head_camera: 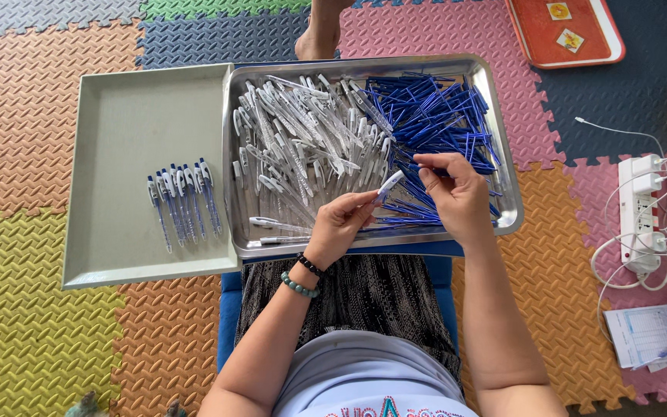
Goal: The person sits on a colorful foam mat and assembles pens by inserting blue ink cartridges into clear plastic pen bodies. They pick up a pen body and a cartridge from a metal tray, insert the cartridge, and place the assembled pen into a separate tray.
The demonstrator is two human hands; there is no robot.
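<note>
Your left hand (341,224) pinches a white pen barrel (388,185) above the steel tray (503,220), its tip pointing toward 1 o'clock. Your right hand (457,193), at 3 o'clock from it, grips a thin blue refill (434,171). White barrels (303,139) heap at 11 o'clock, blue refills (434,116) at 1. Finished pens (183,201) lie in the grey tray (125,116) at 9 o'clock.

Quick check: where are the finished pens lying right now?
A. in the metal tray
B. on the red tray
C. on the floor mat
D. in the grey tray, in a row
D: the finished pens lie side by side in the grey tray, left of the metal tray.
</note>
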